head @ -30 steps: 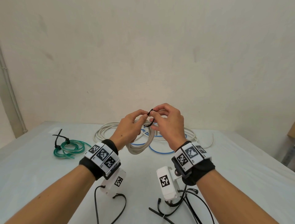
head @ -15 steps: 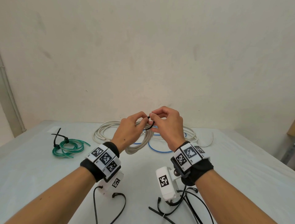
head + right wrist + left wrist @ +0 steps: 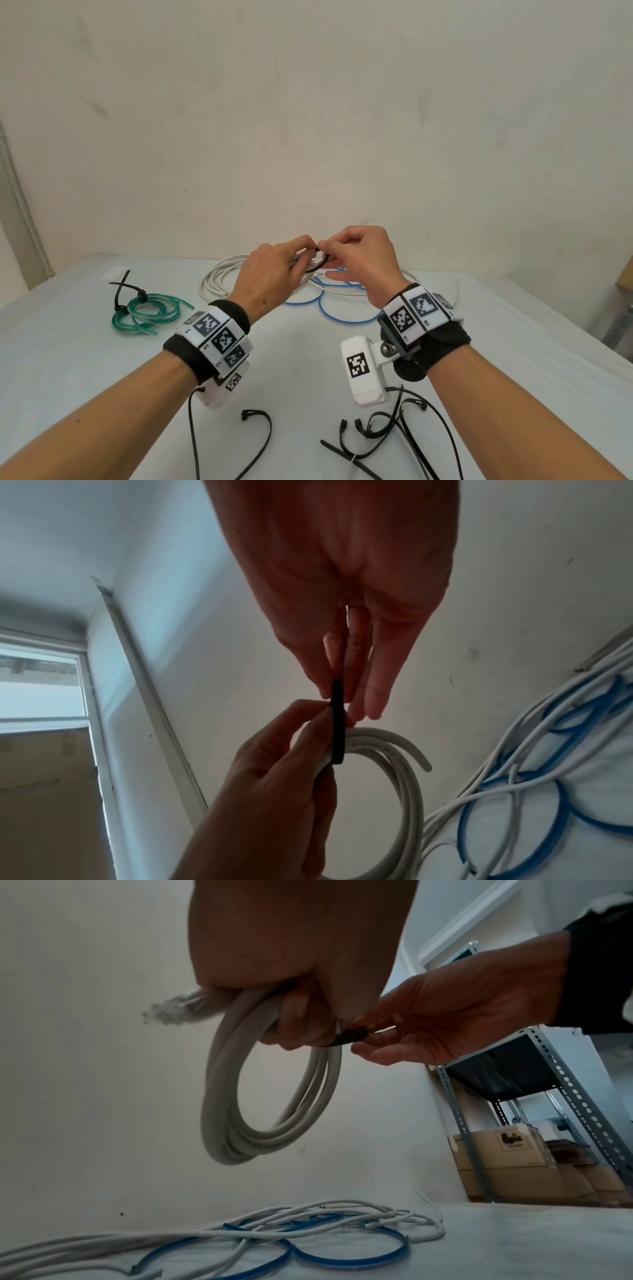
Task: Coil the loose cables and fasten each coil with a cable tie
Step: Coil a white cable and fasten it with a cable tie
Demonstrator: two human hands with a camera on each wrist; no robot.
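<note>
My left hand (image 3: 274, 267) is raised above the table and grips a coil of thick white cable (image 3: 260, 1139), which hangs below its fingers. A black cable tie (image 3: 320, 262) loops over the top of the coil. My right hand (image 3: 359, 260) pinches the tie between thumb and fingers, close against the left hand's fingertips. In the right wrist view the cable tie (image 3: 337, 723) runs straight from my right hand (image 3: 342, 696) down over the coil (image 3: 404, 791) held in the left hand (image 3: 291, 750). From the head, the left hand hides most of the coil.
A green cable coil (image 3: 147, 311), bound with a black tie, lies at the left of the table. Loose white and blue cables (image 3: 335, 294) sprawl at the back under my hands. Several spare black ties (image 3: 387, 431) lie near the front edge. A metal shelf with boxes (image 3: 514, 1150) stands to the right.
Both hands have stayed together at the tie and sunk slightly. The coil, earlier seen hanging below the left hand, is now mostly hidden behind it in the head view.
</note>
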